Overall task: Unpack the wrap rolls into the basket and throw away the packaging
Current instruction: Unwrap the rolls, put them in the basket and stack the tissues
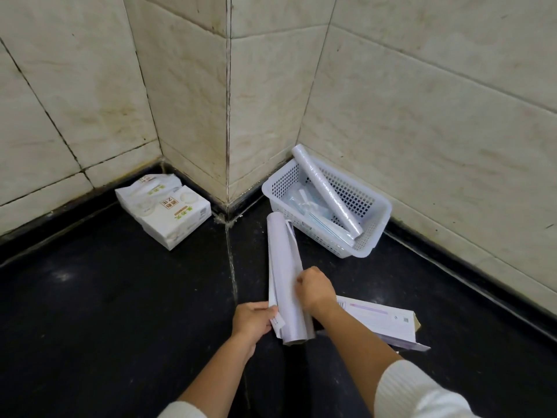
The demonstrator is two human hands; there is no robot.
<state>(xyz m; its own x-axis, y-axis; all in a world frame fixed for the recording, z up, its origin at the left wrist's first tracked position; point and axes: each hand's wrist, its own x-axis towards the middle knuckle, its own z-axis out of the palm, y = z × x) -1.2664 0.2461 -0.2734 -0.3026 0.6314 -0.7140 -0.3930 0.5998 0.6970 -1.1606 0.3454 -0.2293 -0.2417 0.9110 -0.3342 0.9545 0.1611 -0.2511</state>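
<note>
A pale lilac wrap roll (284, 260) stands slanted over the black counter, partly inside its white paper packaging (275, 319). My left hand (254, 322) grips the packaging at the roll's lower end. My right hand (315, 288) pinches the roll's right side near its middle. A white perforated basket (373, 236) sits against the wall to the upper right. A clear wrap roll (327, 191) leans diagonally in the basket over some packets.
An opened white and lilac carton (382, 322) lies flat behind my right forearm. Stacked tissue packs (164, 209) sit in the left corner. Tiled walls with a protruding corner bound the black counter (105, 297).
</note>
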